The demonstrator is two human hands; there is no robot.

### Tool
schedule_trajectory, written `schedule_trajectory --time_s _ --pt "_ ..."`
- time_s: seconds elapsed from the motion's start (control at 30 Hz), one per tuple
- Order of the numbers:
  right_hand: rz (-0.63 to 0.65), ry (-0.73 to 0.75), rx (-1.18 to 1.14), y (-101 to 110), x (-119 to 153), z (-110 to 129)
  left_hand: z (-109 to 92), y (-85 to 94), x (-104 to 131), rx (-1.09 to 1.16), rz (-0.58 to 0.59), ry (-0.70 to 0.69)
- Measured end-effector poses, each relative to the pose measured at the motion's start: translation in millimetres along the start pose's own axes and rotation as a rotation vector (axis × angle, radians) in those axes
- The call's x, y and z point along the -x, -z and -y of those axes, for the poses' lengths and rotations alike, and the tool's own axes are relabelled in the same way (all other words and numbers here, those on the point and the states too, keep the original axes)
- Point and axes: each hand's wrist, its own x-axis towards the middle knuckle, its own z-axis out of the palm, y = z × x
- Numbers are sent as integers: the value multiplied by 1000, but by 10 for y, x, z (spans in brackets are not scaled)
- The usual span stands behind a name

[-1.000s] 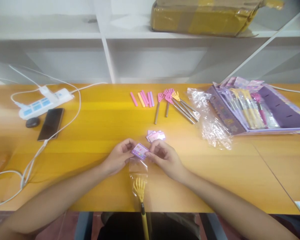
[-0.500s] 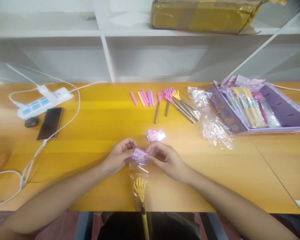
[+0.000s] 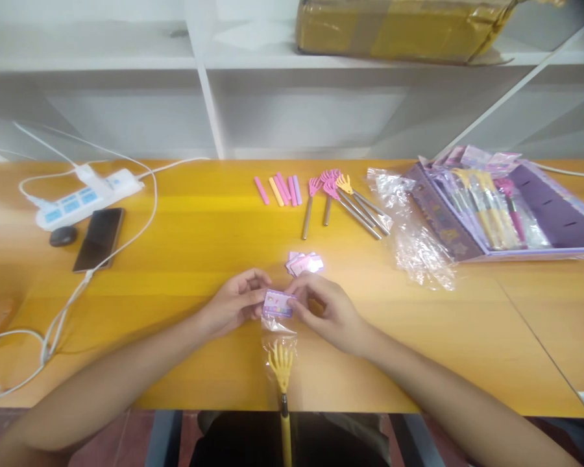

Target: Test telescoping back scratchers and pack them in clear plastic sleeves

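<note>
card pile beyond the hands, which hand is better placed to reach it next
Probably the right hand: it is right by the card pile, while the left hand lies farther off. The right also holds the purple card, though, so it would need to let go first.

A wooden table carries a power strip and phone at frame left, back scratchers and cards near centre, a purple box at right.
</note>
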Motion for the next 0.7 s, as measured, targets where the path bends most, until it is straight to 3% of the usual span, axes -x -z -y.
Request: schedule_trajectory --time_s 0.33,0.7 --pt "49 42 75 -2 17 10 4 -26 -7 -25 -58 -1" --pt "82 169 175 -6 82 -31 73 -43 18 -144 -117 -127"
